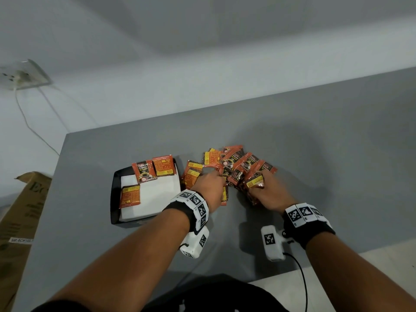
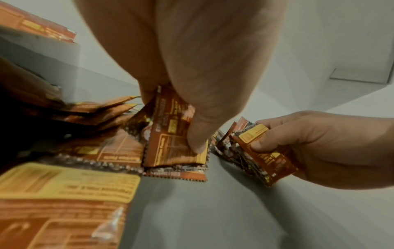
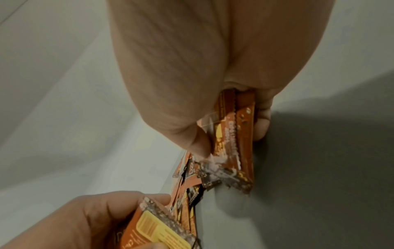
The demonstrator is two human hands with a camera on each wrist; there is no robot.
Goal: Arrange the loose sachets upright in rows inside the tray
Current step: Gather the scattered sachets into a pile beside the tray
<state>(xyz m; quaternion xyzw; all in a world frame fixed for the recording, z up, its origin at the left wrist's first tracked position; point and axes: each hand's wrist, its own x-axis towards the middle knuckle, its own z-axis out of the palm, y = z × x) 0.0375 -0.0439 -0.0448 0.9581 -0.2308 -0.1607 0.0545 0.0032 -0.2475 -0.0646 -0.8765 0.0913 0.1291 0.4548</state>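
A black tray (image 1: 114, 199) with a white liner sits on the grey table, left of centre. Three orange coffee sachets (image 1: 144, 172) lean inside it, two at the back wall and one (image 1: 130, 195) at the left. A loose pile of sachets (image 1: 234, 163) lies to the tray's right. My left hand (image 1: 211, 185) pinches one sachet (image 2: 177, 134) at the pile's left side, thumb on its face. My right hand (image 1: 267, 192) grips a small stack of sachets (image 3: 236, 134) on edge at the pile's right side.
A cardboard box (image 1: 22, 212) stands off the table's left edge. A wall socket with white cables (image 1: 24, 75) is on the wall at the far left. The table's near right corner ends close to my right forearm.
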